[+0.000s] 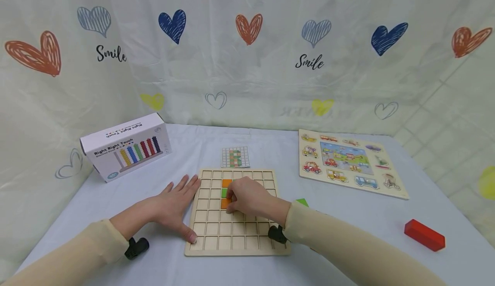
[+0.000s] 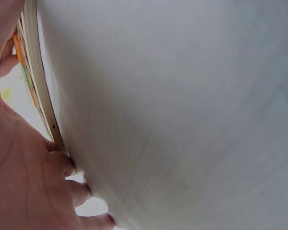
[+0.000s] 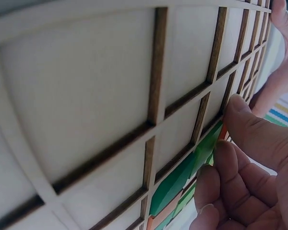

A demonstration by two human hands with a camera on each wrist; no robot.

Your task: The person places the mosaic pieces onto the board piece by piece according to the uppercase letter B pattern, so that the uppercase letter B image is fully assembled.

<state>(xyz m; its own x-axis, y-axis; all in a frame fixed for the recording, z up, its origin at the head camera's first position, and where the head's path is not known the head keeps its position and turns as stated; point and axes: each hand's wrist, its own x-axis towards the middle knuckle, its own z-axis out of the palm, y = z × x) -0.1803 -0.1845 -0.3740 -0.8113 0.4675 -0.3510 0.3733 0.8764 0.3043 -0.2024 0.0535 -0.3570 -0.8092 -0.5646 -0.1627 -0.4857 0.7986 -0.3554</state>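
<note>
A wooden grid board lies on the table with orange and green tiles in some of its cells. My left hand rests along its left edge, fingers spread and thumb near the front corner. My right hand is over the middle of the board. Its thumb and fingertips pinch an orange tile at a cell. In the head view, a green tile and another orange tile sit in the column behind it. Dark green pieces show beside the fingers in the right wrist view.
A pattern card lies just behind the board. A white box stands at the back left, and a vehicle puzzle board lies at the back right. Farther right is a red block. A green piece peeks out behind the right sleeve.
</note>
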